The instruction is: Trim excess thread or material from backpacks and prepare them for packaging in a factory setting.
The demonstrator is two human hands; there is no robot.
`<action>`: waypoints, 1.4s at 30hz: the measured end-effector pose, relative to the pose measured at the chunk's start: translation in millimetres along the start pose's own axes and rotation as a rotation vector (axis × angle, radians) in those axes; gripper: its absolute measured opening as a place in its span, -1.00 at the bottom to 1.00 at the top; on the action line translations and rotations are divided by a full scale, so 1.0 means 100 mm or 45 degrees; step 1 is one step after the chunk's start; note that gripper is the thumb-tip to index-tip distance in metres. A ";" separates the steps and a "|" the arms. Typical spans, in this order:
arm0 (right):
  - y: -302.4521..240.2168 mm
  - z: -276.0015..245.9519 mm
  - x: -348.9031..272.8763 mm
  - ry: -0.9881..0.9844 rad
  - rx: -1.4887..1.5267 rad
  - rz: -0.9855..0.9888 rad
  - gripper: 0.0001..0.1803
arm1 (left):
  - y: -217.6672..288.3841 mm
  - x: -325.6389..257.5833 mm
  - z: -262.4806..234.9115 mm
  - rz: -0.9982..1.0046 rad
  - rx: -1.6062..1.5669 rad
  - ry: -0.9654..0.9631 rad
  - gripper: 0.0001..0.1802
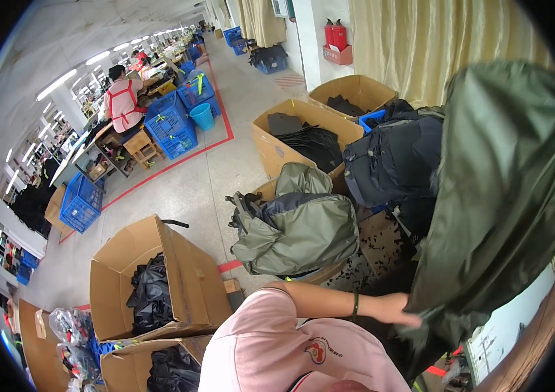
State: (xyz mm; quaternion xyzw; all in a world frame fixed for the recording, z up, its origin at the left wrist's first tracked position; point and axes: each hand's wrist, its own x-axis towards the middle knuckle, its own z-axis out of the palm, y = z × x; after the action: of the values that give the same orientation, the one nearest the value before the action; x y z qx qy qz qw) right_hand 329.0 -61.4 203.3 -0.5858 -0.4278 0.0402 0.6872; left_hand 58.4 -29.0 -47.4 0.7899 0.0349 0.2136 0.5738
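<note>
A large olive-green fabric bag (493,183) hangs upright along the right side, its lower part slightly blurred. My left hand (393,309), a dark band on its wrist, reaches across and is closed on the bag's lower left edge; the fingertips are partly hidden by cloth. I cannot see my right hand. Just beyond my left forearm lies an olive-green backpack (300,228) with dark straps. A black backpack (392,160) rests behind it, partly covered by the hanging bag.
Cardboard boxes with dark fabric pieces stand ahead (271,147) and at left (189,287). Blue crates (172,127) line a red-marked aisle (206,186), where a person in a red apron (123,104) works. Fire extinguishers (335,36) hang by a beige curtain (414,46).
</note>
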 end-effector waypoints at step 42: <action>0.74 -1.78 -5.30 0.302 -0.327 1.190 -0.70 | -0.57 1.90 2.00 -0.234 -0.178 -1.372 -0.60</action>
State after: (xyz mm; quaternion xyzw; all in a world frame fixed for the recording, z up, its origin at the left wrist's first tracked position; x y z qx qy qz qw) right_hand 141.0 -470.4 -136.0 -0.7952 -0.0399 0.2240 0.5620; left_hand 316.8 -131.2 -93.6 0.7412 -0.2093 -0.2700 0.5778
